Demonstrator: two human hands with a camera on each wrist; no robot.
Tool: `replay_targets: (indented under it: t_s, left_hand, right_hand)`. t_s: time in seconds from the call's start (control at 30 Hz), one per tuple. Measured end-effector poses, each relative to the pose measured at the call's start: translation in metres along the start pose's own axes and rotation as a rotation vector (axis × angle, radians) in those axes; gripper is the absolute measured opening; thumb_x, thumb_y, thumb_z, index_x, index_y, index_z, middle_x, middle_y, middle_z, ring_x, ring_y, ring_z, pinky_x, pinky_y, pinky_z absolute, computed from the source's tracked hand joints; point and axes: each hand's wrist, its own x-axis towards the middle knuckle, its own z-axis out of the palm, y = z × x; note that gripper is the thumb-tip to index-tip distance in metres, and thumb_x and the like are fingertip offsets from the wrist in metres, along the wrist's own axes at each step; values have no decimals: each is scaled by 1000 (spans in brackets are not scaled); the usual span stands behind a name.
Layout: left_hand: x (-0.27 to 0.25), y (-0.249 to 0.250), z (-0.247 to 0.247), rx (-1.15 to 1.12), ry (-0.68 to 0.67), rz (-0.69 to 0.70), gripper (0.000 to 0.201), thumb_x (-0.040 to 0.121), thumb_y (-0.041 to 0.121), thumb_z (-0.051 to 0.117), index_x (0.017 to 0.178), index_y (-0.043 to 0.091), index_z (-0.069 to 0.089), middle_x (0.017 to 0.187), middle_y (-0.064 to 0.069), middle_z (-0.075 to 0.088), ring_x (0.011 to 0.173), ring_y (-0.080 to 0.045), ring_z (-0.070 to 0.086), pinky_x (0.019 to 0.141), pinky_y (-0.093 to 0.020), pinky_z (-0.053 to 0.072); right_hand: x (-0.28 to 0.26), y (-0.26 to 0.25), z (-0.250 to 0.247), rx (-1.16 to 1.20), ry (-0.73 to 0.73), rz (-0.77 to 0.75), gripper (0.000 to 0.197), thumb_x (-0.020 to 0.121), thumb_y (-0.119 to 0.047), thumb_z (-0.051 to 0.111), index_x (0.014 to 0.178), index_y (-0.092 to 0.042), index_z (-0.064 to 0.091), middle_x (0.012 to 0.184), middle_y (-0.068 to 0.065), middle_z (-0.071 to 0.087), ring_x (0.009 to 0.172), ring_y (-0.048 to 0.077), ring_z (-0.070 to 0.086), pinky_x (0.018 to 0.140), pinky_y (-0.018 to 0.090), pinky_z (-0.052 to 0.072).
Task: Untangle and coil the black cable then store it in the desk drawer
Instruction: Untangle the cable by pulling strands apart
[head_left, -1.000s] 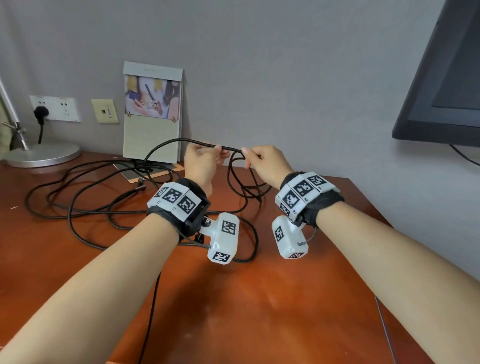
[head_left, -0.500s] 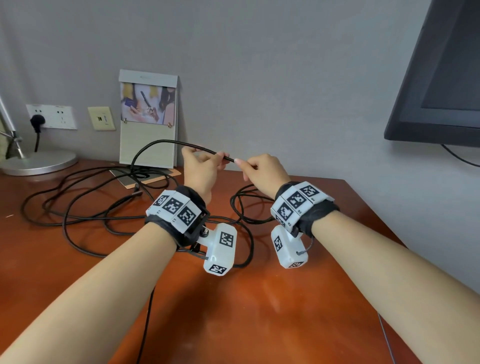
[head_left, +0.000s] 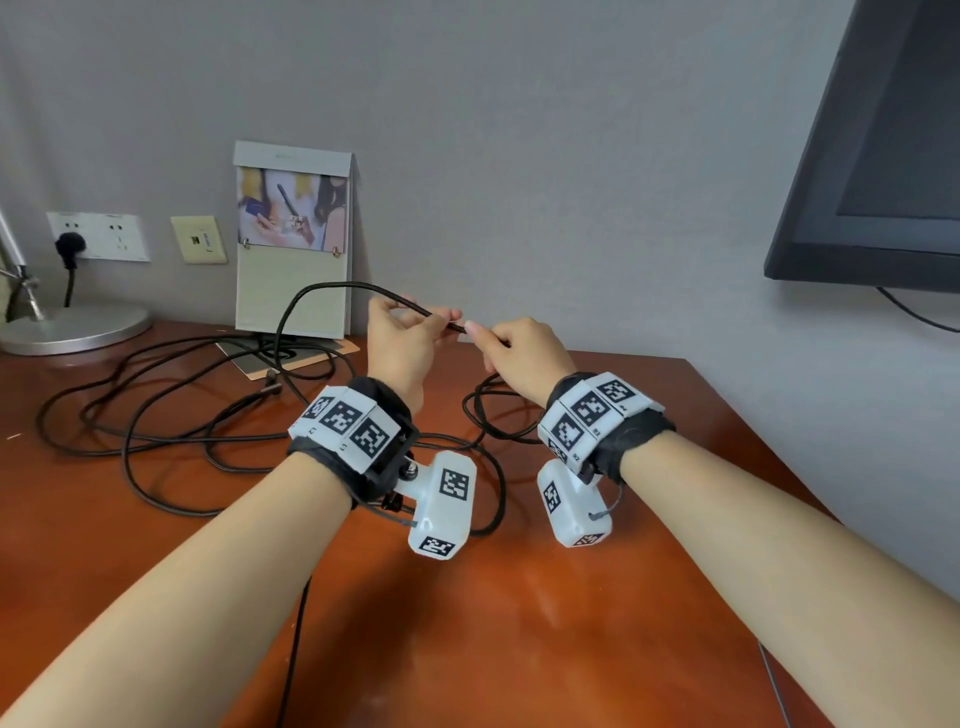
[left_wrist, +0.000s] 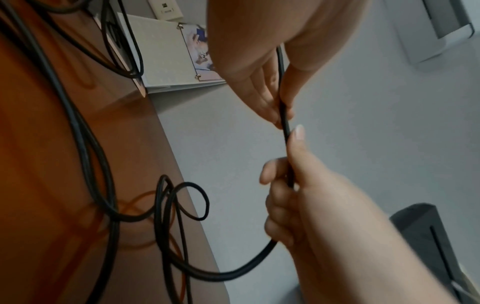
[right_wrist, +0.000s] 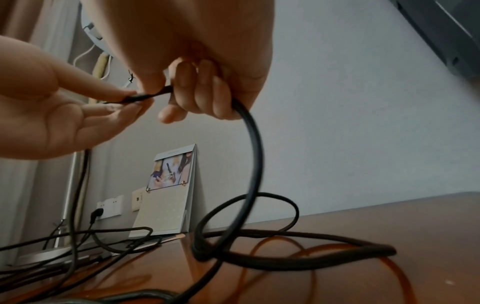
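A long black cable (head_left: 156, 415) lies in tangled loops over the left and middle of the brown desk (head_left: 597, 597). One stretch rises in an arch to my left hand (head_left: 441, 319), which pinches it between thumb and fingers. My right hand (head_left: 480, 332) grips the same stretch right beside it, fingers curled round it. In the left wrist view the cable (left_wrist: 285, 123) runs taut between the left hand (left_wrist: 279, 115) and the right hand (left_wrist: 291, 164). In the right wrist view the cable (right_wrist: 255, 154) hangs from the right hand (right_wrist: 202, 96) to small loops on the desk. No drawer is in view.
A standing card calendar (head_left: 293, 244) is at the back against the wall, with a lamp base (head_left: 72, 327) and wall sockets (head_left: 98, 236) at far left. A dark monitor (head_left: 883, 156) hangs at upper right. The desk's right edge runs close to the right arm.
My hands have come closer together, so the stretch of cable between them is shorter. The loops under my right hand have sunk lower onto the desk.
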Motion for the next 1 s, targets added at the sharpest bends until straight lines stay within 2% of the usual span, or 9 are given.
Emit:
replay_targets:
  t_s: [0.13,0.27,0.4,0.47,0.6,0.73,0.83,0.9,1.0]
  left_hand:
    - [2,8,-5,-46,33,10,30,90,-11,50,89,15,35,80,-9,65,73,-17,67,65,-21,56]
    - [-3,5,-4,-49,-22,-13,30,89,-7,55,95,16,37,79,-9,66,74,-17,68,74,-25,56]
    - [-9,-1,2,23,-55,-55,28,89,-5,57,92,18,42,85,-13,64,82,-23,66,83,-32,53]
    - [-9,-1,2,18,-48,-35,27,90,-7,53,90,18,40,85,-12,66,82,-22,67,81,-31,54]
    - [-1,7,-7,-38,-27,-29,27,91,-10,47,89,16,38,84,-13,66,76,-18,67,70,-22,55]
    - [1,13,-10,-59,-21,-25,25,92,-8,47,90,16,38,81,-12,66,74,-17,68,68,-21,55]
    - [-3,11,-3,11,-114,-66,22,91,-1,55,93,16,41,84,-14,65,80,-23,69,81,-31,56]
    - [-5,9,1,109,-146,-71,17,90,2,59,90,14,47,77,-10,63,82,-28,67,85,-36,55]
    - [-5,11,0,98,-137,-41,15,91,-2,55,84,11,50,61,-1,66,68,-18,68,68,-24,56]
  right_hand:
    - [0,7,-3,0,-5,30,60,95,-49,40,65,-3,62,50,-6,52,52,15,52,62,29,46]
    - [-1,6,-3,13,22,29,57,95,-48,42,60,-8,59,45,-8,47,46,11,47,56,26,41]
    - [-2,3,2,5,15,13,60,94,-52,41,59,-6,58,46,-5,48,49,15,50,60,32,47]
    - [-1,5,1,-11,10,7,60,94,-52,41,60,-6,59,48,-4,51,53,18,53,63,34,49]
    - [-2,12,-6,-15,19,28,58,96,-49,39,54,-11,53,47,-7,49,50,15,51,65,31,46]
    - [-3,12,-7,-13,44,29,57,96,-47,39,53,-12,52,47,-7,47,49,13,49,63,28,43]
    - [-1,4,-4,13,67,27,57,97,-47,39,51,-15,51,46,-6,46,47,13,47,59,28,42]
    - [1,0,-3,15,66,11,57,97,-47,39,49,-17,50,48,-5,48,48,13,49,61,29,42]
    - [2,-1,-5,-12,42,-10,57,97,-47,38,50,-16,51,48,-4,48,48,13,49,59,28,41]
